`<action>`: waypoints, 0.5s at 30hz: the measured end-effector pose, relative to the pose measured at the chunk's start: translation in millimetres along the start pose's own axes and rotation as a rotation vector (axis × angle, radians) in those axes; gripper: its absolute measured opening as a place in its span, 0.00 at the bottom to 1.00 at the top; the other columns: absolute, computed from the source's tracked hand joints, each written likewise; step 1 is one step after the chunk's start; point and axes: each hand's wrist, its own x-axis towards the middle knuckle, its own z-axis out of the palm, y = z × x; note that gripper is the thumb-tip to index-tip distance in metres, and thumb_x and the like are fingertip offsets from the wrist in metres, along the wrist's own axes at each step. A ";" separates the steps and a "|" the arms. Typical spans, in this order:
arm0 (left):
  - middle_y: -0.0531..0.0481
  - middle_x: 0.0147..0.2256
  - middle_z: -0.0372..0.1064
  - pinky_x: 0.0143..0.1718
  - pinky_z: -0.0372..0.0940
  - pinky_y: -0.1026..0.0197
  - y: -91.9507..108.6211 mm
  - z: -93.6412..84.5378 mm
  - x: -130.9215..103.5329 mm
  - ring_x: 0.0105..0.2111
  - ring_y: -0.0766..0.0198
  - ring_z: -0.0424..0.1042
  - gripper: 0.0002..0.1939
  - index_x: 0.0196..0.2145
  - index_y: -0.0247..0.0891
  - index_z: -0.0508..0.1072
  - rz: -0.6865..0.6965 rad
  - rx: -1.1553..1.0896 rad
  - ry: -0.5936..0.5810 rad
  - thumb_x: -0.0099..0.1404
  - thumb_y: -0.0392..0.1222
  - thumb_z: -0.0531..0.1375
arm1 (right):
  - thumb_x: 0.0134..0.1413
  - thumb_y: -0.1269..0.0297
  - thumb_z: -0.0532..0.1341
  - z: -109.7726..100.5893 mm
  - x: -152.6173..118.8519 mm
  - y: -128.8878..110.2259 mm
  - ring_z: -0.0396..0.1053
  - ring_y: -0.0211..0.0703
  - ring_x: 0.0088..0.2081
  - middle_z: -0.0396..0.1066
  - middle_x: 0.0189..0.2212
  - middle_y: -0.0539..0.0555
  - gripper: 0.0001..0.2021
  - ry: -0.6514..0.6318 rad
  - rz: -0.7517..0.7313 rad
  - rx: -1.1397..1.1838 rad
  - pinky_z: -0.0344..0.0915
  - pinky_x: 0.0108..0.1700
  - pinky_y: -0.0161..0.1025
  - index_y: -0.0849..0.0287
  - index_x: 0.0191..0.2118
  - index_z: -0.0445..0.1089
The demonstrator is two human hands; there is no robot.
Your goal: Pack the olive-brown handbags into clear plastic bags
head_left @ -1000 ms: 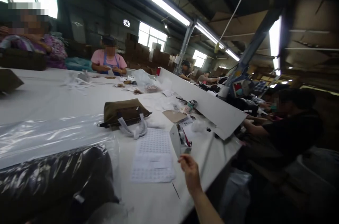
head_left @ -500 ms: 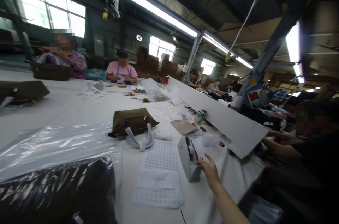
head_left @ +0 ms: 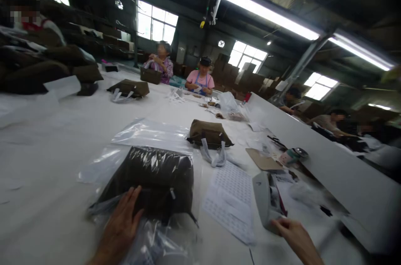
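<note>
A dark bag (head_left: pixel 156 181) in clear plastic lies on the white table in front of me. My left hand (head_left: pixel 122 219) rests on its lower left part, fingers spread flat over the plastic. At the right, my right hand (head_left: pixel 293 231) reaches the near end of a grey tape dispenser (head_left: pixel 265 198), its fingers pinched at the dispenser's edge; whether a piece of tape is between them is too small to tell. Between bag and dispenser lies a printed sheet of labels (head_left: pixel 232 198).
Behind the wrapped bag stands a brown bag (head_left: pixel 208 131) with wrapped handles. A cardboard piece (head_left: pixel 263 159) and a jar (head_left: pixel 293 155) lie by a white divider board (head_left: pixel 326 148). Across the table, a person in pink (head_left: pixel 200 80) and another person (head_left: pixel 161 64) handle items.
The view has swung left, so the scene sits further right. My left hand has come into view on the wrapped bag. My right hand stays by the dispenser's near end.
</note>
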 end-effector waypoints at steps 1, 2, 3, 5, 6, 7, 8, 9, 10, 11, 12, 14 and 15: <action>0.38 0.57 0.58 0.51 0.64 0.48 1.3 -0.5 0.7 0.55 0.49 0.62 0.31 0.64 0.36 0.44 -0.003 -0.006 -0.007 0.66 0.45 0.49 | 0.46 0.48 0.56 0.4 -4.4 -41.6 0.67 0.45 0.24 0.70 0.17 0.52 0.18 -0.025 -0.099 0.068 0.60 0.29 0.39 0.56 0.17 0.69; 0.38 0.57 0.58 0.52 0.63 0.48 2.3 -1.0 1.6 0.55 0.50 0.61 0.31 0.64 0.36 0.44 -0.015 -0.014 -0.011 0.67 0.45 0.49 | 0.46 0.50 0.57 3.6 -9.9 -86.2 0.67 0.43 0.24 0.70 0.18 0.52 0.17 -0.065 -0.192 0.136 0.60 0.29 0.37 0.57 0.18 0.70; 0.38 0.57 0.57 0.53 0.62 0.48 3.1 -1.7 2.3 0.56 0.51 0.61 0.31 0.64 0.36 0.44 -0.027 -0.026 -0.017 0.67 0.44 0.50 | 0.46 0.53 0.58 9.5 -16.0 -131.7 0.66 0.41 0.23 0.70 0.17 0.51 0.16 -0.142 -0.293 0.197 0.60 0.28 0.36 0.59 0.19 0.70; 0.38 0.57 0.58 0.54 0.61 0.48 4.3 -3.7 2.8 0.56 0.51 0.61 0.32 0.64 0.36 0.41 -0.052 -0.061 -0.028 0.67 0.44 0.50 | 0.44 0.57 0.61 27.7 -27.9 -217.9 0.65 0.37 0.22 0.69 0.17 0.50 0.12 -0.317 -0.520 0.270 0.59 0.26 0.33 0.60 0.20 0.72; 0.39 0.57 0.59 0.55 0.61 0.47 4.7 -5.1 2.6 0.56 0.51 0.60 0.33 0.64 0.36 0.40 -0.064 -0.081 -0.038 0.67 0.43 0.50 | 0.43 0.58 0.63 39.5 -32.9 -255.8 0.64 0.35 0.22 0.70 0.18 0.49 0.10 -0.400 -0.652 0.264 0.58 0.25 0.31 0.60 0.21 0.73; 0.39 0.56 0.60 0.55 0.61 0.47 4.9 -6.7 2.3 0.56 0.51 0.60 0.33 0.64 0.36 0.38 -0.075 -0.102 -0.049 0.67 0.43 0.50 | 0.43 0.57 0.64 52.8 -37.1 -289.3 0.64 0.35 0.22 0.70 0.18 0.48 0.11 -0.441 -0.774 0.213 0.57 0.23 0.31 0.59 0.21 0.73; 0.40 0.56 0.61 0.55 0.61 0.47 5.0 -8.2 1.8 0.56 0.52 0.60 0.34 0.64 0.36 0.36 -0.080 -0.122 -0.060 0.67 0.42 0.50 | 0.44 0.56 0.64 67.3 -40.5 -318.2 0.65 0.35 0.22 0.69 0.18 0.48 0.10 -0.450 -0.898 0.124 0.56 0.23 0.31 0.58 0.22 0.74; 0.40 0.56 0.61 0.55 0.61 0.47 4.8 -9.4 1.3 0.56 0.52 0.60 0.34 0.64 0.36 0.35 -0.083 -0.137 -0.067 0.67 0.42 0.49 | 0.44 0.54 0.64 82.9 -42.9 -342.6 0.65 0.35 0.21 0.69 0.17 0.47 0.11 -0.443 -1.014 0.005 0.56 0.23 0.31 0.57 0.22 0.74; 0.40 0.56 0.61 0.54 0.62 0.47 4.4 -10.1 0.7 0.57 0.52 0.59 0.34 0.65 0.36 0.35 -0.084 -0.146 -0.068 0.67 0.42 0.49 | 0.44 0.53 0.64 99.0 -44.5 -362.7 0.67 0.38 0.22 0.70 0.17 0.48 0.12 -0.410 -1.109 -0.124 0.57 0.23 0.32 0.56 0.23 0.74; 0.39 0.56 0.61 0.54 0.62 0.47 3.8 -10.2 0.1 0.57 0.52 0.59 0.34 0.64 0.36 0.35 -0.078 -0.148 -0.062 0.67 0.42 0.49 | 0.44 0.53 0.64 115.1 -45.2 -379.1 0.68 0.40 0.23 0.71 0.18 0.50 0.12 -0.373 -1.171 -0.260 0.59 0.24 0.34 0.57 0.23 0.74; 0.38 0.56 0.60 0.53 0.63 0.48 2.9 -9.6 -0.5 0.56 0.52 0.59 0.34 0.64 0.35 0.35 -0.074 -0.142 -0.048 0.67 0.42 0.49 | 0.43 0.54 0.64 130.3 -45.1 -392.2 0.70 0.44 0.24 0.72 0.19 0.52 0.12 -0.330 -1.200 -0.377 0.60 0.24 0.35 0.58 0.23 0.74; 0.36 0.57 0.57 0.53 0.63 0.48 0.9 -6.4 -1.4 0.57 0.51 0.58 0.34 0.64 0.33 0.36 -0.057 -0.099 -0.032 0.67 0.42 0.48 | 0.41 0.59 0.66 154.4 -41.8 -410.4 0.72 0.50 0.26 0.74 0.21 0.57 0.09 -0.251 -1.182 -0.516 0.63 0.25 0.39 0.60 0.22 0.73; 0.35 0.59 0.55 0.53 0.62 0.47 0.0 -4.2 -1.7 0.58 0.50 0.56 0.34 0.64 0.33 0.37 -0.039 -0.063 -0.034 0.67 0.42 0.49 | 0.40 0.62 0.66 161.5 -38.6 -415.9 0.73 0.52 0.27 0.74 0.22 0.58 0.07 -0.217 -1.159 -0.531 0.65 0.26 0.41 0.61 0.22 0.73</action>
